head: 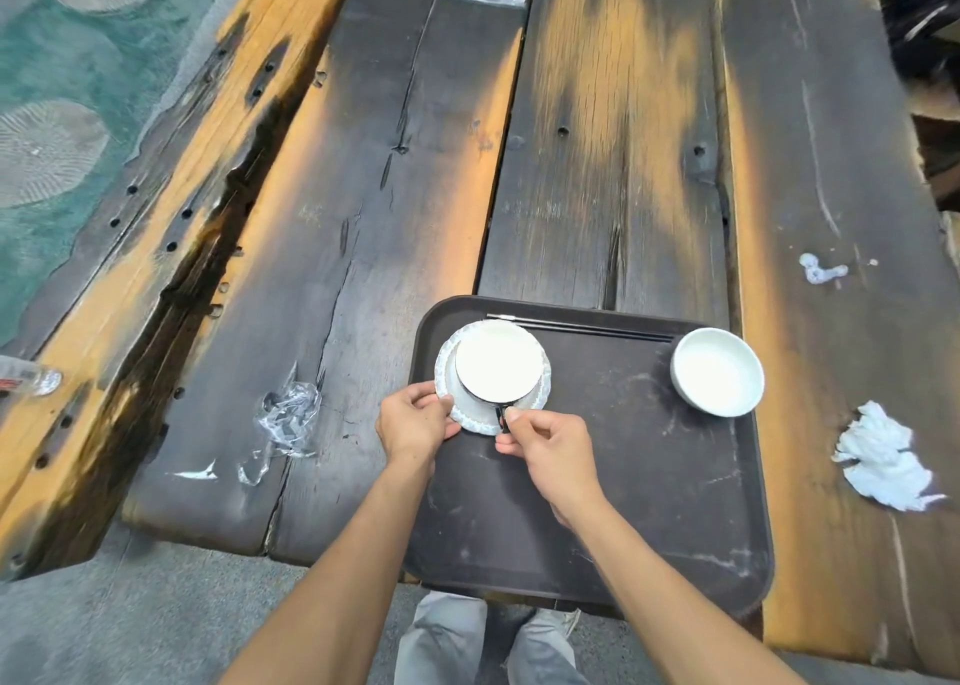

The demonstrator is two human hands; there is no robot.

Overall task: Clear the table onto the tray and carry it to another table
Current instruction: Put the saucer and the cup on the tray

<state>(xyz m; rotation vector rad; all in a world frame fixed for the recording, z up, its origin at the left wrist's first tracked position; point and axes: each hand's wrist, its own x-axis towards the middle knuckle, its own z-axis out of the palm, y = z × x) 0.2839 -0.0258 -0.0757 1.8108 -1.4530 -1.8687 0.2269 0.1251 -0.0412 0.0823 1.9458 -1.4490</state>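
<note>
A dark brown tray point(649, 476) lies on the wooden table at its near edge. In the tray's far left corner sits a white cup point(496, 367) with a dark rim on a patterned saucer point(470, 419). My left hand point(413, 422) grips the saucer's near left rim. My right hand point(550, 448) pinches the cup's dark handle. A white bowl point(719, 372) stands in the tray's far right corner. Dark chopsticks point(582, 325) lie along the tray's far rim.
A crumpled white napkin point(883, 458) lies on the table right of the tray. Clear plastic wrap point(285, 417) lies left of it. A plastic bottle point(28, 378) rests on the bench at far left. A white smear point(821, 269) marks the right plank.
</note>
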